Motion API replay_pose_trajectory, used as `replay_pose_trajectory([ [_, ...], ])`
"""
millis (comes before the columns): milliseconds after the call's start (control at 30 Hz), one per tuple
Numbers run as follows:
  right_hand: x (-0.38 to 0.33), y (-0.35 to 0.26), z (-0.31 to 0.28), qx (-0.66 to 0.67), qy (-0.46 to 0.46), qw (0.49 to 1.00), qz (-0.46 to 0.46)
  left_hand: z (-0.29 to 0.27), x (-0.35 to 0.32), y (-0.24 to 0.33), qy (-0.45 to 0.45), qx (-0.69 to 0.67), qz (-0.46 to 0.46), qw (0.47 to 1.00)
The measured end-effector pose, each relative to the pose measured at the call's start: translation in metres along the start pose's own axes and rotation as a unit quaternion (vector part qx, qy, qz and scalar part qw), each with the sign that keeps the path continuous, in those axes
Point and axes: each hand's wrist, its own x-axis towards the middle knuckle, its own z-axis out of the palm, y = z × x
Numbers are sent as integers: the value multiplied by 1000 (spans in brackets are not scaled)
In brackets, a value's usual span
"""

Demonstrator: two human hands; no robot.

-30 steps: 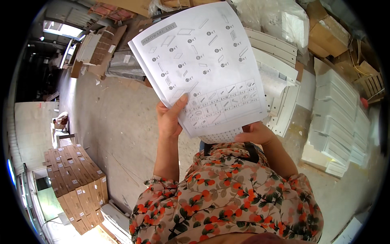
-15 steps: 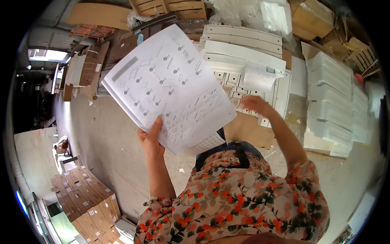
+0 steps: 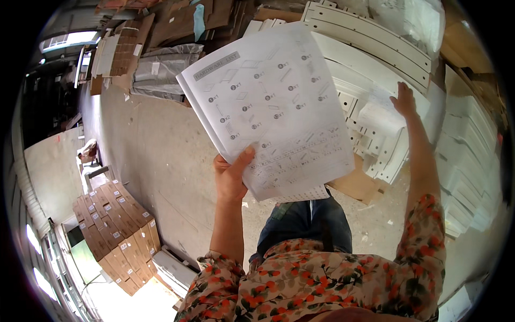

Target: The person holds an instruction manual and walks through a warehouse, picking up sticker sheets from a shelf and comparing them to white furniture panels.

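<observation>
My left hand (image 3: 232,174) grips a white printed instruction booklet (image 3: 273,102) at its lower left edge, thumb on the front page and the other fingers behind. Its page carries small line drawings of parts, and a dotted sheet shows below its bottom edge. My right arm reaches forward over a stack of white panels (image 3: 370,37) with drilled holes. There my right hand (image 3: 404,101) is open with fingers apart, beside a loose paper sheet (image 3: 380,114) lying on the panels. I cannot tell whether it touches a panel. The booklet hides part of the stack.
Stacked white foam-like pieces (image 3: 466,145) stand at the right. A flat cardboard piece (image 3: 359,180) lies on the floor before the panels. Grey-wrapped flat goods (image 3: 166,72) rest at the far left. Brown cartons (image 3: 115,231) are piled at the lower left.
My right hand has moved from near my body forward and right, out over the panels. The booklet, still in my left hand, appears farther right, and the whole view has shifted.
</observation>
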Motion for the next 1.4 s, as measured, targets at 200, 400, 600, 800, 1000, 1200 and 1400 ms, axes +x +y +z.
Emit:
replay_pose_trajectory([
  [200,39,0,-2,-46,-69,996,-12,5,17,-3,1,14,-17,1000],
  [400,46,9,10,-46,-60,997,-24,-2,22,-3,15,25,-24,999],
  [600,53,14,9,-47,-73,996,-8,-3,31,-7,17,5,-21,1000],
  [800,44,2,0,-57,-110,992,-7,-7,34,-9,14,4,-24,1000],
  [1000,39,6,9,-18,-57,998,-19,-9,33,-8,14,7,-22,1000],
  [1200,35,-1,4,-42,-35,998,-12,-11,30,-8,27,-1,-23,999],
  [1400,23,-8,-2,-76,15,997,-29,-16,29,-10,21,3,-9,1000],
])
